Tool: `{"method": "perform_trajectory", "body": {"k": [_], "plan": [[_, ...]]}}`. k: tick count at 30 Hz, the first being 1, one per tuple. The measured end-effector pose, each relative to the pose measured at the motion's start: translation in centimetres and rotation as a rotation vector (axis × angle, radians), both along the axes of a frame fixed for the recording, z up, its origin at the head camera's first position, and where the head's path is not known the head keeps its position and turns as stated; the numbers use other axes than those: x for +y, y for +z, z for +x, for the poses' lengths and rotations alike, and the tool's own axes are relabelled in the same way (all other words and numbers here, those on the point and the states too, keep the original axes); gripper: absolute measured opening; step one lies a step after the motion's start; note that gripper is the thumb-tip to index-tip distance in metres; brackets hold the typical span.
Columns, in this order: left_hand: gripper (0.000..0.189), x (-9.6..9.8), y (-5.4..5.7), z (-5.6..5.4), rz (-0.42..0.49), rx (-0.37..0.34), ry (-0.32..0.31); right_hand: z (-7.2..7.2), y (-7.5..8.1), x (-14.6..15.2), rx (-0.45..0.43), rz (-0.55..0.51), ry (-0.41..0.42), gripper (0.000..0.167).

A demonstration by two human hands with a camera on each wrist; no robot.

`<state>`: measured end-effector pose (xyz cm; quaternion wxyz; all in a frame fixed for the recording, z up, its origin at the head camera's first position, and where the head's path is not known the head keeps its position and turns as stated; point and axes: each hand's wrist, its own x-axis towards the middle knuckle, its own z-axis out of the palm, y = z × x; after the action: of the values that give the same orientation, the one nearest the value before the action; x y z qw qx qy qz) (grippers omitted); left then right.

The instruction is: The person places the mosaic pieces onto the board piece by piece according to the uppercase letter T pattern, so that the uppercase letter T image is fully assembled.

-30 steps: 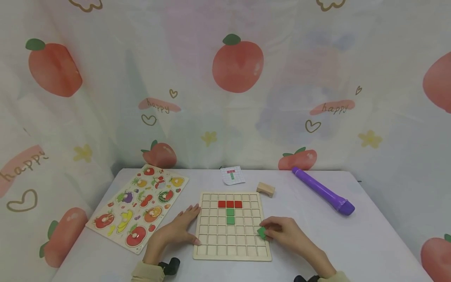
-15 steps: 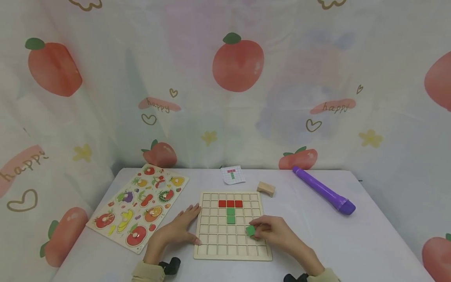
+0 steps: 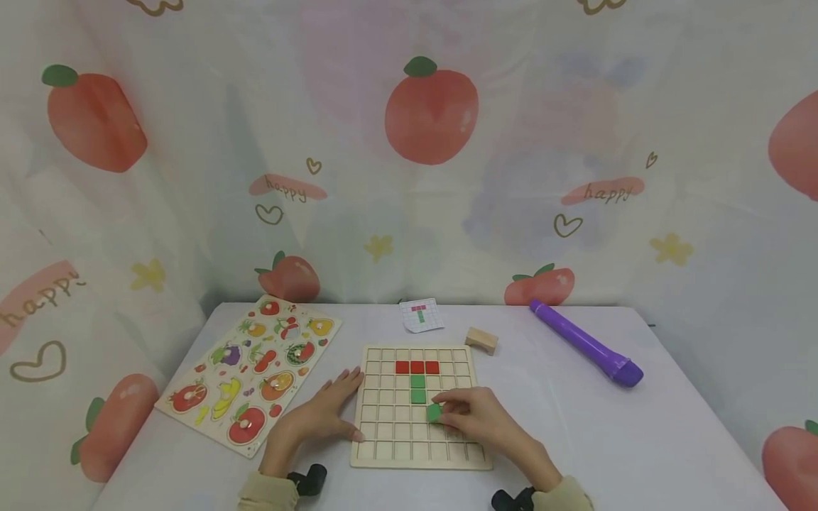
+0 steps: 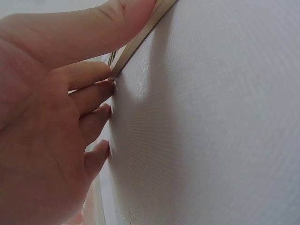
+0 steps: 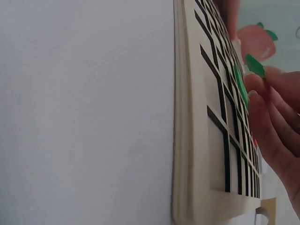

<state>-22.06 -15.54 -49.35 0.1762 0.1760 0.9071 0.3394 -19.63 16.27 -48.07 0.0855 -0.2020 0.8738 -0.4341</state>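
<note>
My right hand (image 3: 478, 419) pinches a small green square tile (image 3: 434, 413) between thumb and fingertips, over the wooden grid board (image 3: 382, 431). In the right wrist view the held tile (image 5: 255, 65) stands tilted above the grid. A row of red tiles (image 3: 417, 367) lies in the board's upper part, with two green tiles (image 3: 418, 389) in a column below its middle. At the board's left edge, my left hand (image 3: 319, 417) rests with fingers spread and its thumb on the rim. The left wrist view shows that thumb (image 4: 126, 21) against the board's edge.
A fruit puzzle board (image 3: 211, 369) lies at the left. Behind the grid sit a paper card (image 3: 431, 325) printed with a T of coloured squares and a small notched wooden block (image 3: 482, 341). A purple microphone-shaped object (image 3: 581, 342) lies at the back right.
My right hand has moved left across the board with the green tile, from its right edge to just below and right of the green column. The left hand has stayed in place.
</note>
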Motion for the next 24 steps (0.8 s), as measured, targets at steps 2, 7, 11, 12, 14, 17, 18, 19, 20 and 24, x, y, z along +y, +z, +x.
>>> {"method": "perform_trajectory", "body": {"k": [2, 7, 11, 12, 14, 17, 18, 19, 20, 24], "plan": [[0.108, 0.0, 0.0, 0.0, 0.002, -0.003, 0.000, -0.1, -0.1, -0.4, 0.006, 0.004, 0.007, 0.027], [0.109, 0.0, -0.1, -0.1, 0.004, -0.006, 0.006, -0.5, -0.4, -1.3, 0.043, 0.038, 0.019, 0.026], [0.108, 0.1, -0.1, -0.1, 0.008, -0.001, 0.004, -0.6, -0.5, -2.0, 0.057, 0.051, 0.032, 0.024], [0.108, 0.1, -0.1, -0.2, 0.009, 0.001, 0.002, -0.6, -0.5, -2.1, 0.057, 0.050, 0.035, 0.023], [0.109, 0.1, -0.2, -0.2, 0.017, 0.001, 0.000, -0.6, -0.5, -2.3, 0.057, 0.057, 0.037, 0.023], [0.109, 0.1, -0.3, -0.1, 0.017, 0.002, 0.001, -0.7, -0.6, -2.5, 0.062, 0.076, 0.030, 0.023], [0.110, 0.1, -0.3, -0.1, 0.017, 0.001, 0.003, -0.7, -0.6, -2.6, 0.064, 0.082, 0.028, 0.023], [0.110, 0.1, -0.3, -0.1, 0.018, 0.001, 0.004, -0.7, -0.7, -2.7, 0.066, 0.088, 0.027, 0.023], [0.110, 0.0, -0.3, -0.1, 0.017, 0.002, 0.005, -0.7, -0.7, -2.7, 0.071, 0.092, 0.025, 0.022], [0.110, 0.0, -0.3, -0.1, 0.012, 0.003, 0.004, -0.7, -0.7, -3.0, 0.086, 0.087, 0.018, 0.021]]}}
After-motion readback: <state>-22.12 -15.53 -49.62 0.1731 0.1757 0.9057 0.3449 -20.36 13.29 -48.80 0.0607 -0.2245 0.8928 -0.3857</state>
